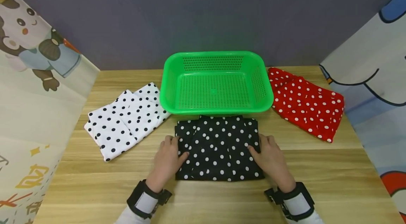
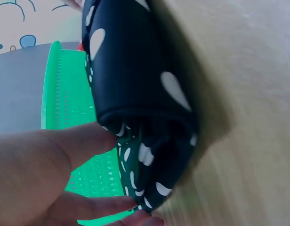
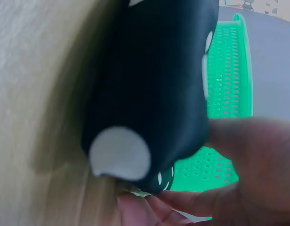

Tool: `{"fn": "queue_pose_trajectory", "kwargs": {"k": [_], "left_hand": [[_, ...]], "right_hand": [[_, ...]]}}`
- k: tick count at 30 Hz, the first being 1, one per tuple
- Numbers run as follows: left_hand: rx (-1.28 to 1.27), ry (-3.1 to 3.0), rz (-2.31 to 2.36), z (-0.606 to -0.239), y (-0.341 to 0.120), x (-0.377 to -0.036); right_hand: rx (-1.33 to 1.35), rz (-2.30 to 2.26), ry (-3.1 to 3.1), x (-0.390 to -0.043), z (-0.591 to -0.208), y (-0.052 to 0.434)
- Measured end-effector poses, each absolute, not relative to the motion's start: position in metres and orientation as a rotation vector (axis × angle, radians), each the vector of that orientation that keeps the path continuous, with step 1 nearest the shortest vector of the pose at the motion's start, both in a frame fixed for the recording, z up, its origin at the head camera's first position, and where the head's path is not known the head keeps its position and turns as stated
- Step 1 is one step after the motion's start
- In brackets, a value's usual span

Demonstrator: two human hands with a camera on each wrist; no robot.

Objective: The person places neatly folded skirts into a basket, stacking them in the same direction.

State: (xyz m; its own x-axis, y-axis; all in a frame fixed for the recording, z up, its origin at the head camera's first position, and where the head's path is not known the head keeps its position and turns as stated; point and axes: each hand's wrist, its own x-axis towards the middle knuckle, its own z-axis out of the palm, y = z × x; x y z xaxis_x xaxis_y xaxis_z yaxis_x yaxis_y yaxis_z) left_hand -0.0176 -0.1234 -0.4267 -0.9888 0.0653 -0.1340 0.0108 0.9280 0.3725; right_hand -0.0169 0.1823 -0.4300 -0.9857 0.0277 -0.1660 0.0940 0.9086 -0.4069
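A folded black cloth with white dots (image 1: 219, 150) lies on the wooden table in front of the basket. My left hand (image 1: 168, 157) grips its left edge, thumb on top and fingers at the side. On the opposite edge, my right hand (image 1: 271, 158) holds it the same way. The left wrist view shows the layered, open end of the cloth (image 2: 135, 70) between thumb and fingertips. In the right wrist view, thumb and fingers meet the rounded edge of the cloth (image 3: 149, 84), with some fingertips low by the tabletop.
A green perforated basket (image 1: 215, 109) stands just behind the black cloth, with nothing in it. To its left lies a folded white cloth with black dots (image 1: 127, 120), and to its right a folded red one with white dots (image 1: 307, 104). A dark panel (image 1: 209, 12) rises behind the table.
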Motion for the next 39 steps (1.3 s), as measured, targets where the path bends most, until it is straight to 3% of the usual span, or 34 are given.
{"fn": "queue_pose_trajectory", "kwargs": {"k": [28,39], "left_hand": [[0.126,2.899,0.699,-0.428,-0.109,-0.024],[0.146,2.904,0.855,-0.416,-0.112,-0.007]], "right_hand": [[0.109,-0.833,2.775,-0.024,-0.436,0.167],[0.064,-1.032,2.863,-0.010,-0.437,0.170]]}}
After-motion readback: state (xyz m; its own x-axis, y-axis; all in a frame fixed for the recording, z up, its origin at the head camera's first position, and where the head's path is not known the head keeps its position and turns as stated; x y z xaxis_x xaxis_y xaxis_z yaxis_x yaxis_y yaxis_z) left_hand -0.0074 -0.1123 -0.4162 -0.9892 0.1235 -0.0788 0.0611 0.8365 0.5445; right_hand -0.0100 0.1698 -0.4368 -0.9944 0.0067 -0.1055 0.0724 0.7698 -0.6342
